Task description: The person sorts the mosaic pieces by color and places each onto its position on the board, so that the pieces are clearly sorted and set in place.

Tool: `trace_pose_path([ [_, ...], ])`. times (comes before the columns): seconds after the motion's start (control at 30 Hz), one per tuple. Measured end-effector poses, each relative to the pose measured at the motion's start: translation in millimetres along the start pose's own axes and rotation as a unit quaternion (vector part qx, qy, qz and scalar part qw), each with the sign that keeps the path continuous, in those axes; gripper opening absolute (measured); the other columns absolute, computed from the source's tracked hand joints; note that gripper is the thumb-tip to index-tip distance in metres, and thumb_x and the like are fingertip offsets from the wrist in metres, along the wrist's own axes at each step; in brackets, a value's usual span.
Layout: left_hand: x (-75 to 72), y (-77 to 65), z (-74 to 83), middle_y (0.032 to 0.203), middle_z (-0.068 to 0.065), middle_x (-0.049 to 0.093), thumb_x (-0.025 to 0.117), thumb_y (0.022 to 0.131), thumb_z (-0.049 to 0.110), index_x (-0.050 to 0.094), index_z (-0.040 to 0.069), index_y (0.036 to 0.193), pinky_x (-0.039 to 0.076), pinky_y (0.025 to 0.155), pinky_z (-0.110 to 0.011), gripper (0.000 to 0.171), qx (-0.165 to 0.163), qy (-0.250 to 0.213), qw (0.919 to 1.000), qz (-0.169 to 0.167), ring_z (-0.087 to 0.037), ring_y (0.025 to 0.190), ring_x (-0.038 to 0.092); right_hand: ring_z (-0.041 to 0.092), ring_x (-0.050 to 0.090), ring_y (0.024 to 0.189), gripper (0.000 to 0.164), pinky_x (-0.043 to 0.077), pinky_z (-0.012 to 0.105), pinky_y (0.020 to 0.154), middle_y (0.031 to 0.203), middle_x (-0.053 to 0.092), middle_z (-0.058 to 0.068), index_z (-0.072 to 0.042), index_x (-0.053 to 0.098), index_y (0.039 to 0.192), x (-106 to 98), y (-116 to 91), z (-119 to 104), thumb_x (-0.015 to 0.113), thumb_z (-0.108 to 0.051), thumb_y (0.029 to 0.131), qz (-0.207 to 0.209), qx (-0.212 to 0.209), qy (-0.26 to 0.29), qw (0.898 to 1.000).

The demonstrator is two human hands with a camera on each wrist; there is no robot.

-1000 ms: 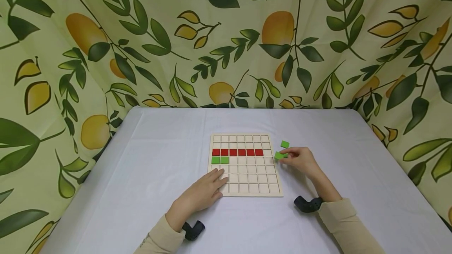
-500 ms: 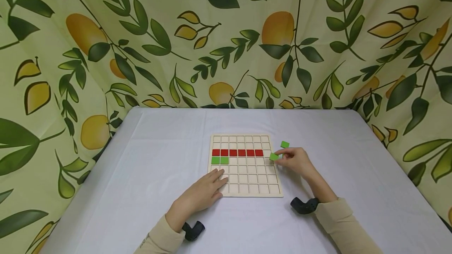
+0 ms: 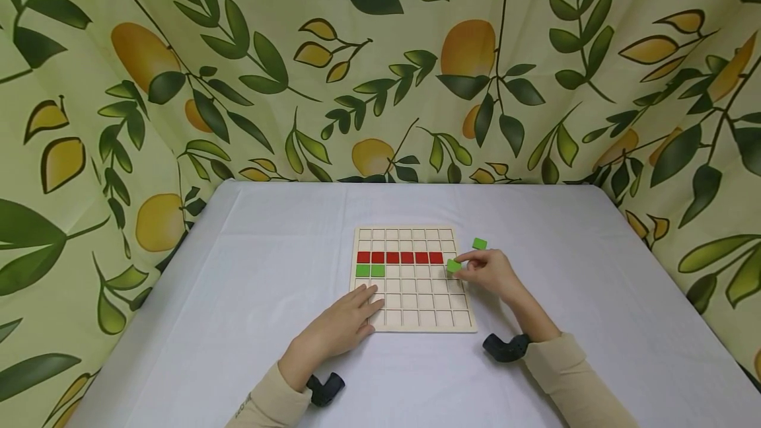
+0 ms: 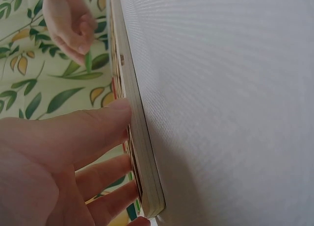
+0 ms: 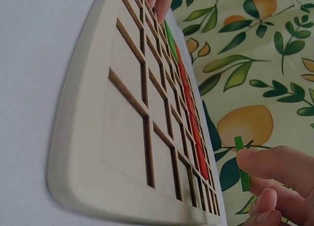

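My right hand (image 3: 490,274) pinches a green square tile (image 3: 454,266) between thumb and fingertips, over the right side of the wooden grid board (image 3: 419,318). In the right wrist view that green tile (image 5: 242,163) is seen edge-on, raised off the board. My left hand (image 3: 341,322) rests with extended fingers on the board's lower left corner; in the left wrist view its thumb (image 4: 105,119) lies against the board's edge. A row of red tiles (image 3: 400,257) fills most of one grid row, and two green tiles (image 3: 370,271) sit at the left of the row below.
A loose green tile (image 3: 479,243) lies on the white tabletop (image 3: 267,249) just right of the board. Black wrist devices (image 3: 505,347) hang at both cuffs. A leaf-and-fruit patterned curtain (image 3: 380,84) stands behind the table and along its sides.
My right hand has carried the pinched green tile leftward from beside the board to over its right columns. The left hand stays where it was.
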State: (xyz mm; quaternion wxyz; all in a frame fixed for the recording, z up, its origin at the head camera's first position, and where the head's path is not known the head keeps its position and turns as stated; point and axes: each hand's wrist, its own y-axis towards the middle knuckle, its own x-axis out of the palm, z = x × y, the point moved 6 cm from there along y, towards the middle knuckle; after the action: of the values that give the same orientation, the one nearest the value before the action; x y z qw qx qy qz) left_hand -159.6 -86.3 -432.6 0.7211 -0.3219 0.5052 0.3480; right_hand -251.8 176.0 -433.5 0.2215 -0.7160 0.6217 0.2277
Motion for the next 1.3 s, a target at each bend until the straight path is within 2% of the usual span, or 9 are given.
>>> trace_pose_path([
  [0.77, 0.1, 0.2, -0.1, 0.153, -0.013, 0.042, 0.057, 0.096, 0.022, 0.052, 0.009, 0.139, 0.037, 0.119, -0.046, 0.045, -0.001, 0.002, 1.0, -0.001, -0.033, 0.144, 0.037, 0.007, 0.044, 0.06, 0.031, 0.032, 0.015, 0.046, 0.065, 0.052, -0.003, 0.004, 0.071, 0.104, 22, 7, -17, 0.078, -0.008, 0.076, -0.028, -0.005, 0.031, 0.999],
  [1.07, -1.4, -1.4, 1.7, 0.152, -0.016, 0.042, 0.057, 0.096, 0.02, 0.051, 0.006, 0.139, 0.036, 0.119, -0.046, 0.045, 0.018, 0.0, 0.9998, 0.006, -0.035, 0.143, 0.038, 0.008, 0.043, 0.06, 0.029, 0.032, 0.015, 0.047, 0.064, 0.049, -0.005, 0.003, 0.072, 0.103, 33, 8, -21, 0.077, -0.008, 0.077, -0.046, 0.002, 0.041, 0.998],
  [1.3, -1.9, -2.1, 1.8, 0.152, -0.016, 0.041, 0.057, 0.096, 0.02, 0.051, 0.006, 0.139, 0.036, 0.119, -0.046, 0.046, 0.02, -0.003, 0.9998, 0.006, -0.035, 0.143, 0.038, 0.008, 0.044, 0.059, 0.028, 0.035, 0.015, 0.049, 0.062, 0.048, -0.005, 0.004, 0.072, 0.102, 40, 11, -22, 0.077, -0.006, 0.077, -0.054, -0.002, 0.048, 0.997],
])
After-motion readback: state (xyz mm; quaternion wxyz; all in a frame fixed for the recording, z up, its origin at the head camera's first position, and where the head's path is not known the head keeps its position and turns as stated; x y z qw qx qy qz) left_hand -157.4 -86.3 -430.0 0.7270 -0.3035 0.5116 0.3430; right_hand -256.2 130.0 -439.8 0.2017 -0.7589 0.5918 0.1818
